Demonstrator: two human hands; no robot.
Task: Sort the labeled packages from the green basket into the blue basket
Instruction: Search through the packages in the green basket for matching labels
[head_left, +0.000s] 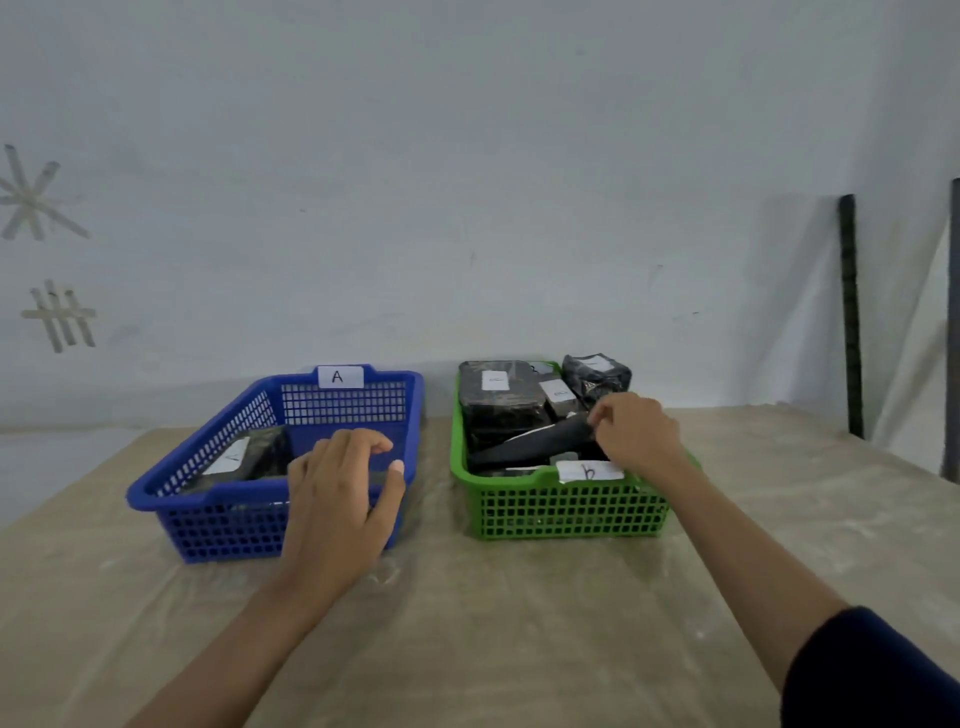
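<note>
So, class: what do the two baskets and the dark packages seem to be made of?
Blue basket and green basket: likely moulded plastic, with uniform colour and grid-holed walls. Packages: apparently wrapped in glossy black plastic film, wrinkled and shiny, with white paper-looking labels. Contents unseen.

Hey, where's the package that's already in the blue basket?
In the head view, the black package lies in the left half of the blue basket, white label up, just left of the left hand.

The blue plastic lattice basket (218, 514) and the green plastic lattice basket (566, 512) look smooth. Black packages in glossy, crinkled film (498, 402) carry matt white paper labels (494, 380). Wrinkled, translucent plastic sheeting covers the counter (519, 623).
</note>
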